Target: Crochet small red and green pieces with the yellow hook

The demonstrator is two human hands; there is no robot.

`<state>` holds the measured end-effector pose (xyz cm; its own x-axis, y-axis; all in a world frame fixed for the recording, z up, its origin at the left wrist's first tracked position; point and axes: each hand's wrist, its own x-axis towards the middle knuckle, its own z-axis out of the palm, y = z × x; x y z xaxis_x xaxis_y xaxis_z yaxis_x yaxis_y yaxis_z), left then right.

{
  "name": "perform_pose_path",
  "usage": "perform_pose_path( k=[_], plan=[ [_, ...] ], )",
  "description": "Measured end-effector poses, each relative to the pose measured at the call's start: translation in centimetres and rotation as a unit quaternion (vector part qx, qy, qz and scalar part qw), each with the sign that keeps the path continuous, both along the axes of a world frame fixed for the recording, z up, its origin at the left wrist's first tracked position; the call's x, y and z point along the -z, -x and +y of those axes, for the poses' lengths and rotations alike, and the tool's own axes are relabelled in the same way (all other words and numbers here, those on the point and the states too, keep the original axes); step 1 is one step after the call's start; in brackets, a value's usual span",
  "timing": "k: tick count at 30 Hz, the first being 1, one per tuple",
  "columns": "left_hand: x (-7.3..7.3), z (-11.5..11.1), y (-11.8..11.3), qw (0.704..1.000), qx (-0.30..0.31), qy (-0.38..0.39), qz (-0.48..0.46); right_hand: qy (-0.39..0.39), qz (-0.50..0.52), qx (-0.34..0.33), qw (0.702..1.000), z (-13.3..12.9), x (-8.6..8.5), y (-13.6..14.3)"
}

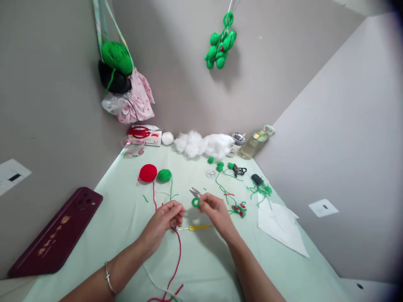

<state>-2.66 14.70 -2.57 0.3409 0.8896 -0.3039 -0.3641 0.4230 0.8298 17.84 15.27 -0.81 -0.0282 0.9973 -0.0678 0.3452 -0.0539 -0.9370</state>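
Note:
My right hand (212, 209) pinches a small green crocheted ring (195, 202) between thumb and fingertips, over the middle of the cloth. To its left, my left hand (168, 214) has its fingers curled together; whatever they hold is too small to make out. Red yarn (179, 251) runs down the cloth from just below my left fingers. A crochet hook with a yellow handle (199, 227) lies below and between both hands. Small scissors (195, 192) rest just behind the ring, their handles hidden by my right hand.
A red yarn ball (147, 173) and a green one (164, 175) sit behind my left hand. White stuffing (203, 144), a cup of pens (236, 144) and a bottle (256, 142) line the back. Green pieces (239, 209) and white sheets (280, 224) lie right, a dark red phone-shaped case (56, 233) left.

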Motion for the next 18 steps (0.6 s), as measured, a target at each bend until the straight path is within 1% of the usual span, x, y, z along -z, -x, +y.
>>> perform_pose_path(
  k=[2, 5, 6, 8, 9, 11, 14, 15, 16, 18],
  plan=[
    [0.1, 0.2, 0.2, 1.0, -0.019, -0.008, 0.005, -0.033, -0.055, 0.06, 0.996, 0.6, 0.0, -2.3],
    [0.3, 0.7, 0.5, 0.999, -0.043, -0.016, -0.002, -0.067, -0.121, 0.141, 0.98, 1.3, 0.2, -5.0],
    [0.3, 0.8, 0.6, 0.999, -0.047, -0.018, -0.006, -0.078, -0.133, 0.156, 0.976, 1.3, 0.3, -5.4],
    [0.2, 0.8, 0.6, 0.999, -0.041, -0.024, -0.014, -0.097, -0.143, 0.153, 0.973, 1.2, 0.5, -5.2],
    [0.1, 0.7, 0.6, 0.999, -0.03, -0.029, -0.017, -0.103, -0.143, 0.135, 0.975, 1.0, 0.5, -4.7],
    [-0.1, 0.3, 0.4, 0.999, 0.007, -0.04, -0.02, -0.106, -0.128, 0.067, 0.984, 0.2, 0.4, -2.9],
    [-0.2, -0.3, 0.1, 0.996, 0.068, -0.057, -0.02, -0.1, -0.092, -0.079, 0.988, -1.3, 0.3, -0.2],
    [-0.2, -0.5, 0.1, 0.994, 0.083, -0.062, -0.018, -0.097, -0.082, -0.135, 0.983, -1.7, 0.3, 0.5],
    [-0.1, -0.5, 0.1, 0.993, 0.092, -0.066, -0.016, -0.106, -0.078, -0.178, 0.975, -1.9, 0.5, 0.9],
    [-0.1, -0.5, 0.1, 0.992, 0.099, -0.073, -0.01, -0.147, -0.125, -0.191, 0.962, -2.1, 0.8, 1.2]
  ],
)
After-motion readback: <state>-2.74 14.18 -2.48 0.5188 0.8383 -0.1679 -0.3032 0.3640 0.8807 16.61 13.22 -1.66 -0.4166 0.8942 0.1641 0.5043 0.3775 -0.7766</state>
